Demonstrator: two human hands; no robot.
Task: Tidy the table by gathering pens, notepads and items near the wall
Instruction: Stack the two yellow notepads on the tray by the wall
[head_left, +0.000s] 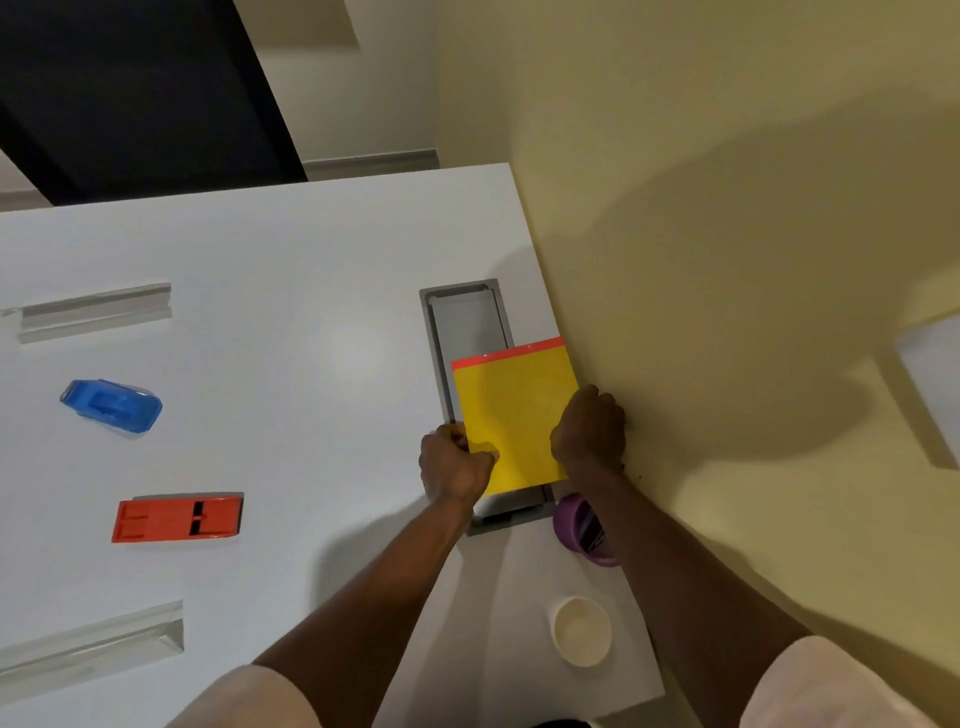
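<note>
A yellow notepad (514, 410) with an orange-red top strip lies by the wall, partly over a grey recessed panel (467, 317) in the white table (291, 291). My left hand (454, 462) grips the notepad's lower left edge, thumb on top. My right hand (589, 428) is closed on its right edge, against the yellow wall. A blue stapler-like item (111, 405) and an orange-red one (176, 518) lie far to the left. No pens are visible.
A purple round container (579, 527) sits by the wall under my right forearm, with a white cup (581, 630) nearer me. Two clear acrylic strips (93, 312) (88, 649) lie at the left. The table ends at the wall on the right.
</note>
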